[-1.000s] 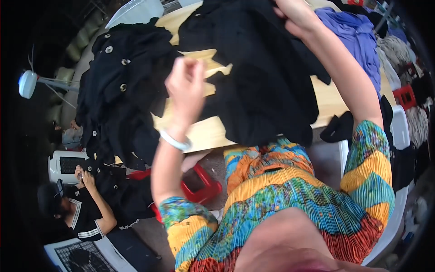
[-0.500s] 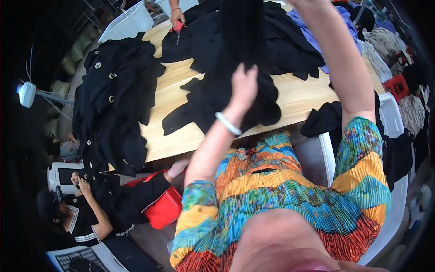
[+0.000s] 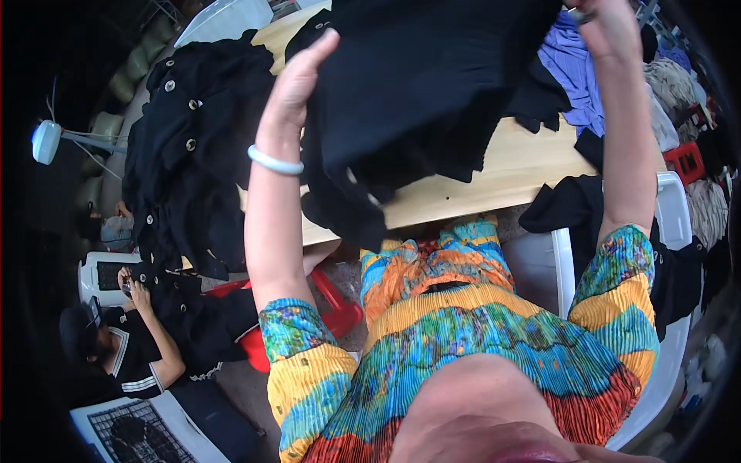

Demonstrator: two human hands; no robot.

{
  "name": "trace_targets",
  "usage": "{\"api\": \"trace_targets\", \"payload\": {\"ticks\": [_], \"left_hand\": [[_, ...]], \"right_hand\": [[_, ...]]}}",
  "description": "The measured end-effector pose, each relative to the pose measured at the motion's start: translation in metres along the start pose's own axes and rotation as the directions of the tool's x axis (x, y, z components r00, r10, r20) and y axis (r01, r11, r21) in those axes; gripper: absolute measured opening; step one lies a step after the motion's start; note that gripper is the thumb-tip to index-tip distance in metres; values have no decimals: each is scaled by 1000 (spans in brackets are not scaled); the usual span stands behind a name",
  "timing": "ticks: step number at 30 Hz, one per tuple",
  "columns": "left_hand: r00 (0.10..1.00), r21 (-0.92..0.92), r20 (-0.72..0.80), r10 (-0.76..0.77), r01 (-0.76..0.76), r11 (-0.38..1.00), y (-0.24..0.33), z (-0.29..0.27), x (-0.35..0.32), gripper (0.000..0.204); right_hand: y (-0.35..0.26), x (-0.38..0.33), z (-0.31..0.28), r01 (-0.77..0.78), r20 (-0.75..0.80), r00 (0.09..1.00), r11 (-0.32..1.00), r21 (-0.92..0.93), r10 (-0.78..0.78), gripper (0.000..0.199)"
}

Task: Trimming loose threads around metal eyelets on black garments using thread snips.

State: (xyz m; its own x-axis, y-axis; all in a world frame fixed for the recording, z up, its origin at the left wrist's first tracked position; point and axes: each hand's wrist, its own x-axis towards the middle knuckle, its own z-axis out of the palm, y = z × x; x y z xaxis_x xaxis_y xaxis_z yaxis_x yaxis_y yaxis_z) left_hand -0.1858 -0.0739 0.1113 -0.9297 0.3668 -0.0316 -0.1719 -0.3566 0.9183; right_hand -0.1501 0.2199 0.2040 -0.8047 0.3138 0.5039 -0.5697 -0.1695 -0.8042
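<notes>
A large black knit garment [image 3: 432, 92] is held up over the table in front of me, its lower edge hanging loose and partly blurred. My right hand [image 3: 610, 31], raised at the upper right, is closed on the garment's top corner. My left hand [image 3: 295, 81], with a pale bangle on its wrist, is raised at the garment's left edge. One digit points up along the cloth; the other fingers cannot be made out, so whether it grips is unclear. Light spots, perhaps buttons, show near the garment's lower left.
Black buttoned garments [image 3: 193, 147] pile on the left of the wooden table [image 3: 532, 166]. Purple cloth [image 3: 571, 62] lies at the far right. White bins [image 3: 532, 270] stand beside me. A co-worker [image 3: 116, 347] works at the lower left near a red stool [image 3: 340, 316].
My left hand has moved left and up from the garment's lower part to its left edge. The garment has spread wider, hiding much of the table. My right hand has shifted right and lower.
</notes>
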Motion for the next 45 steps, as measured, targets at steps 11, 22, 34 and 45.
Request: {"api": "trace_targets", "payload": {"ticks": [11, 22, 34, 45], "left_hand": [[665, 964, 170, 727, -266, 18, -179, 36, -46, 40], [540, 943, 313, 781, -273, -190, -192, 29, 6, 29], [931, -560, 208, -300, 365, 744, -150, -2, -29, 24], [909, -606, 133, -394, 389, 694, -152, -16, -40, 19]], "right_hand": [[114, -81, 15, -484, 286, 814, 863, -147, 506, 31], [32, -117, 14, -402, 355, 868, 912, 88, 348, 37], [111, -68, -40, -260, 238, 896, 876, -406, 376, 33], [149, -114, -15, -159, 687, 458, 812, -561, 564, 58]]}}
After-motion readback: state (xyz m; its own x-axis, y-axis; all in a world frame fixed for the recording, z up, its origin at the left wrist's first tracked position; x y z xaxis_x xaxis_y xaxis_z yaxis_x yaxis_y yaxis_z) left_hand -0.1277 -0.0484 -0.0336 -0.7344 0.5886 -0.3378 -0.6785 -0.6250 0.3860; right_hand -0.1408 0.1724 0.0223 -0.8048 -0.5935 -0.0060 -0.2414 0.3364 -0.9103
